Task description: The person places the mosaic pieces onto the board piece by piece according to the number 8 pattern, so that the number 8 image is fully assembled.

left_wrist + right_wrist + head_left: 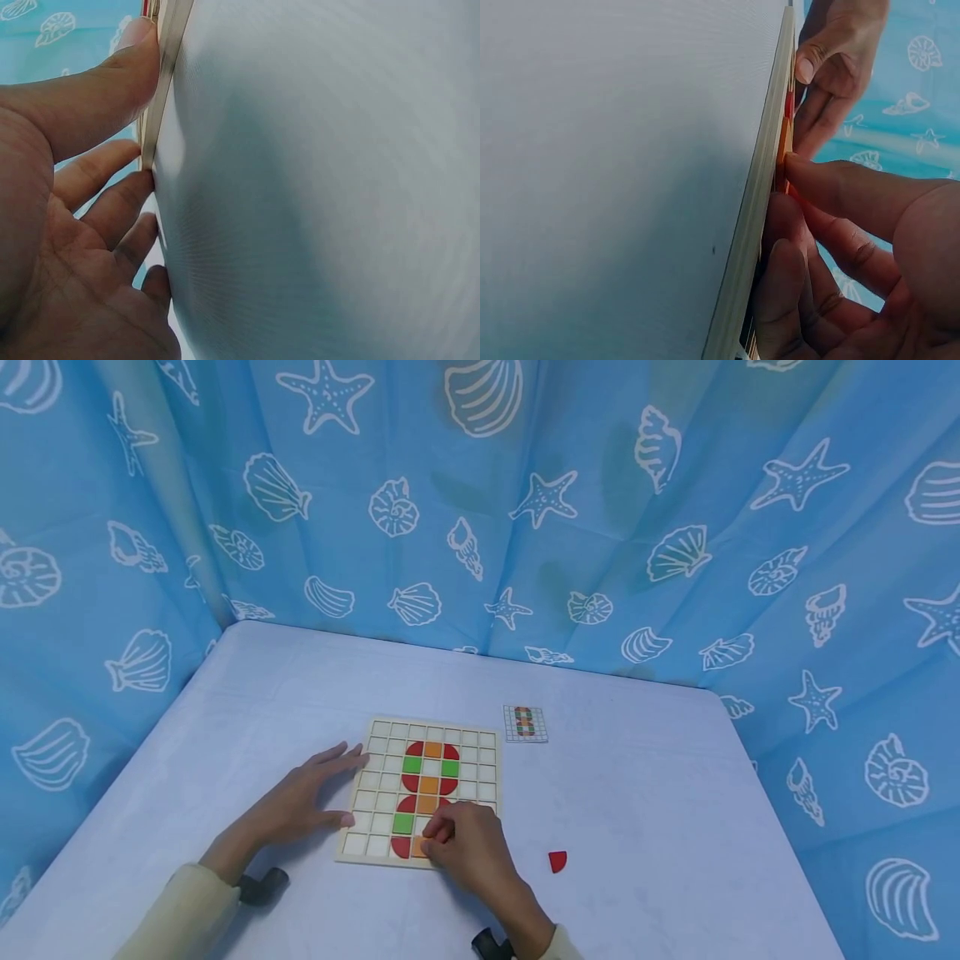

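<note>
A pale square board [382, 780] with a raised grid lies on the table. Red quarter-round, orange square and green square tiles form a figure in its cells. My left hand [307, 797] spreads along the board's left edge, thumb and fingertips touching it with the fingers extended; the left wrist view shows the thumb [112, 94] at the rim. Over the board's lower right part, my right hand [471, 847] pinches an orange square tile [419, 847] in the bottom row, beside a red quarter-round tile [401, 847]. The right hand hides the cells beneath it.
A loose red quarter-round tile [557, 861] lies to the right of the board. Beyond the board's upper right corner is a small card [536, 732] printed with a similar figure. A blue shell-patterned curtain [480, 510] hangs behind the white-covered table [645, 793].
</note>
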The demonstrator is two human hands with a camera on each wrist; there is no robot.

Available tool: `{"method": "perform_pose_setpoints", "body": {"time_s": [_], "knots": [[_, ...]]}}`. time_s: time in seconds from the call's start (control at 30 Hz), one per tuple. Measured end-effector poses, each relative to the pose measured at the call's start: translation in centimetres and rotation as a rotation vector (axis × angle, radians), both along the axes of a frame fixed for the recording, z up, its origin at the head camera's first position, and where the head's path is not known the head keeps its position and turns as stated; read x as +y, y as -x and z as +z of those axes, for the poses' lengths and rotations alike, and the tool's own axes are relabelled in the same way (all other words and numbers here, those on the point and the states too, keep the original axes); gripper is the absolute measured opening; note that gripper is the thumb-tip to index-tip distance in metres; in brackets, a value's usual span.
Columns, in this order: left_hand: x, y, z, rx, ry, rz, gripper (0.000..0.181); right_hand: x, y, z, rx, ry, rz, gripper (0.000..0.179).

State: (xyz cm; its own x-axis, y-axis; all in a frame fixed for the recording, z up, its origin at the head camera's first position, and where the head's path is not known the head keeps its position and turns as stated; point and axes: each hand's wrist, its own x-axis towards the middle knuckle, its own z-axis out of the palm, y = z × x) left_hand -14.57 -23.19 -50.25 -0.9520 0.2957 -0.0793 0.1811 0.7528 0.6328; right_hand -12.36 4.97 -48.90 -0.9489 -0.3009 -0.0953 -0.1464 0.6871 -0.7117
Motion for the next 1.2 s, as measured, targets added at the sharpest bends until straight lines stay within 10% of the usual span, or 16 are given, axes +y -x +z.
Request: {"method": "perform_pose_setpoints", "body": {"time_s": [0.53, 1.2], "knots": [[0.3, -0.1, 0.3, -0.009, 0.002, 0.002, 0.089, 4.3, 0.2, 0.2, -0.142, 0.2, 0.043, 0.023], [0.3, 0.0, 0.6, -0.033, -0.001, 0.012, 0.091, 14.6, -0.3, 0.6, -0.1, 0.131, -0.183, 0.026]]}}
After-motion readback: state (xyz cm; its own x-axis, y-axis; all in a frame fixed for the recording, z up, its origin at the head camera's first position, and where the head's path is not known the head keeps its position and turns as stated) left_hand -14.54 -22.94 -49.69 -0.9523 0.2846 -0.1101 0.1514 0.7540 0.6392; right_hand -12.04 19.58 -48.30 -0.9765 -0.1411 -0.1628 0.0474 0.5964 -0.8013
